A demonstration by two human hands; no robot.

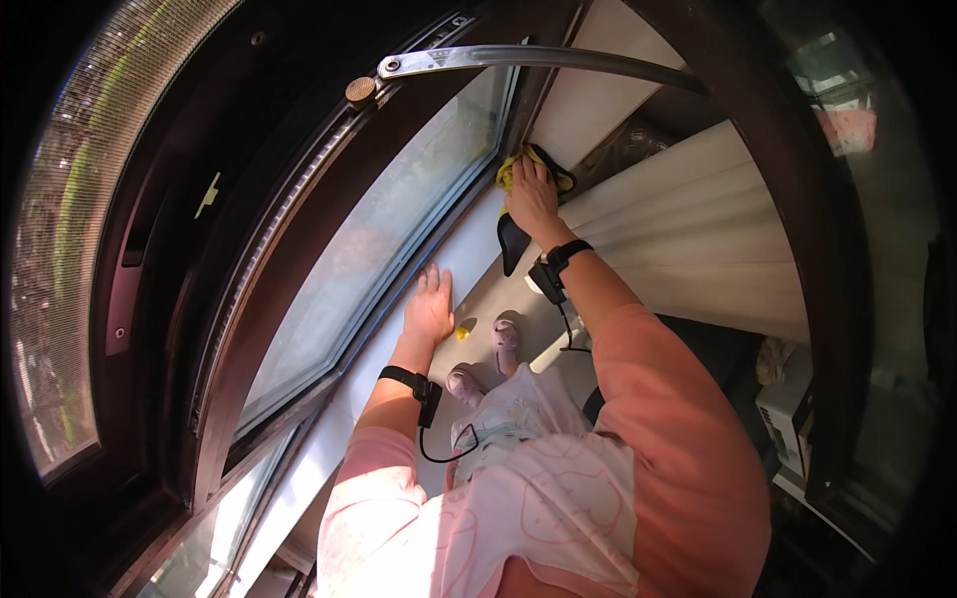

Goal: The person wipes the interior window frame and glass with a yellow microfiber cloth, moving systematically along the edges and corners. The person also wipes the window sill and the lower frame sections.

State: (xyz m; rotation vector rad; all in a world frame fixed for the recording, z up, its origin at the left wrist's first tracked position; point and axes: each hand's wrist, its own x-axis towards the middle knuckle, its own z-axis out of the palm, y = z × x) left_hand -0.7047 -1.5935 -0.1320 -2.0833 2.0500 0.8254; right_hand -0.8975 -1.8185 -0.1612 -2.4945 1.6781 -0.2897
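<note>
My right hand (534, 196) presses a yellow and black cloth (562, 178) against the far end of the white windowsill (478, 232), by the corner of the window frame. Part of the cloth's dark edge hangs down beside the wrist. My left hand (431, 308) rests on the same sill closer to me, its palm down and its fingers pointing away, with nothing in it. Alongside the sill runs the lower window pane (374, 224), a pale glass panel in a dark frame.
A metal stay arm (538, 57) spans from the frame to the opened sash (792, 194) on my right. Beige curtain (688, 224) hangs beside my right arm. A small yellow object (462, 333) lies on the floor near my clogs (505, 336). An insect screen (82, 247) is at far left.
</note>
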